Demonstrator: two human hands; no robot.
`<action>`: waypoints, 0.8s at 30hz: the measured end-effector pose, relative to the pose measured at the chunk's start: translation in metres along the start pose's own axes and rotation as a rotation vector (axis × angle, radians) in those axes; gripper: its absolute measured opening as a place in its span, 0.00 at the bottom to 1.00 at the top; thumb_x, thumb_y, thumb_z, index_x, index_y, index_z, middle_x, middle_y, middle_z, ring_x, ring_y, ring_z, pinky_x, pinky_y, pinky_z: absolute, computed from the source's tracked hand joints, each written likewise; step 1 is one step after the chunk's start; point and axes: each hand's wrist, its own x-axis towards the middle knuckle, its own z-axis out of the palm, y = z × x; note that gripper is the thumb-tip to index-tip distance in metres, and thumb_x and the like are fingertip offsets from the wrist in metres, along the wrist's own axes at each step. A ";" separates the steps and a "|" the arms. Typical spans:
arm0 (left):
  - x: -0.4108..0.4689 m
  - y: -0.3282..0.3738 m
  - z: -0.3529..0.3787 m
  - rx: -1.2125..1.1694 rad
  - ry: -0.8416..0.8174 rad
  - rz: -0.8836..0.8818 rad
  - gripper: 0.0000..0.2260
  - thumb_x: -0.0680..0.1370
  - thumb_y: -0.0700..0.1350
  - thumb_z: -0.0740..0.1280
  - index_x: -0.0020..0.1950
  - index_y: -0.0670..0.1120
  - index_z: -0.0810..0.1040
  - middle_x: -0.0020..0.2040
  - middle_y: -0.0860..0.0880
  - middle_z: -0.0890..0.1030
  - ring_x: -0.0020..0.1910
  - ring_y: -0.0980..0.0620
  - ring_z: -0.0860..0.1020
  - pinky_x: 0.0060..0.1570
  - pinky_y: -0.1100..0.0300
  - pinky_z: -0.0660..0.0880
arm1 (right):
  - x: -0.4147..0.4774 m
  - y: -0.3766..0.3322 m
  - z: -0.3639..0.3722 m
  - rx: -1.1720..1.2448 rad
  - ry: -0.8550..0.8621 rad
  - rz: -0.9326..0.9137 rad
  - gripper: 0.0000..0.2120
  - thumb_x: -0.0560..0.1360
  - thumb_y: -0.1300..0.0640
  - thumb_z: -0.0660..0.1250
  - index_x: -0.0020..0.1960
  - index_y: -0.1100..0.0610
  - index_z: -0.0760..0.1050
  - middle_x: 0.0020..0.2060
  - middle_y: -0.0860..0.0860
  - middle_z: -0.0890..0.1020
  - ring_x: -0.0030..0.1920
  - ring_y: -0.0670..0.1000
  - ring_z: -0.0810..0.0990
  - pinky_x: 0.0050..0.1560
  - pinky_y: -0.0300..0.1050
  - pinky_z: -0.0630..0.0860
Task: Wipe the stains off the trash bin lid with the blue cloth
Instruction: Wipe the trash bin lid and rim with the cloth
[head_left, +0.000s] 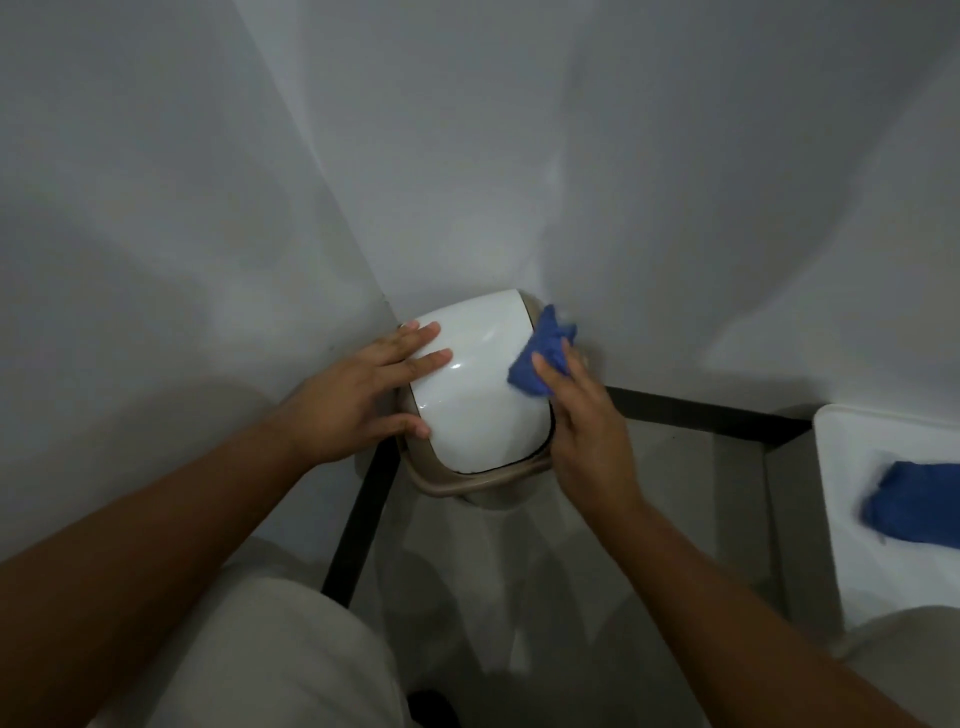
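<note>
Head view: the white trash bin lid (480, 395) sits on its beige bin (457, 486), tucked into the corner where two pale walls (208, 182) meet. The wipe appears to be under way. The lid's glossy centre shows glare and no stain that can be made out; whether marks remain at its right edge, under the cloth, cannot be told. The blue cloth (543, 358) is bunched against the lid's right edge, pinched in the right hand (587, 431), whose fingers close around the wad. The left hand (358, 395) steadies the lid's left side, fingers (415, 338) spread flat on the white surface and thumb pressed to the near-left rim, holding nothing. Well right of the lid, a second blue cloth (919, 506) lies on a white surface (852, 467).
</note>
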 end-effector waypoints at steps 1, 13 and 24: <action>0.000 0.001 0.000 -0.002 0.001 -0.006 0.35 0.71 0.60 0.70 0.75 0.55 0.61 0.78 0.50 0.57 0.77 0.52 0.53 0.72 0.44 0.59 | -0.019 0.003 0.003 -0.112 -0.008 -0.057 0.22 0.76 0.67 0.60 0.68 0.56 0.68 0.71 0.58 0.66 0.72 0.60 0.61 0.69 0.55 0.60; 0.004 0.000 -0.016 -0.006 0.000 -0.087 0.45 0.63 0.55 0.78 0.74 0.42 0.63 0.75 0.42 0.64 0.73 0.46 0.63 0.71 0.47 0.61 | -0.069 -0.014 0.059 -0.503 -0.298 -0.494 0.31 0.68 0.66 0.61 0.70 0.54 0.64 0.70 0.56 0.70 0.73 0.57 0.57 0.71 0.60 0.48; 0.004 0.008 -0.012 -0.028 0.022 -0.128 0.45 0.63 0.55 0.79 0.74 0.43 0.63 0.75 0.45 0.63 0.74 0.49 0.61 0.71 0.62 0.53 | -0.076 -0.019 0.059 -0.528 -0.190 -0.225 0.28 0.67 0.67 0.65 0.66 0.57 0.70 0.62 0.58 0.78 0.69 0.58 0.68 0.72 0.59 0.52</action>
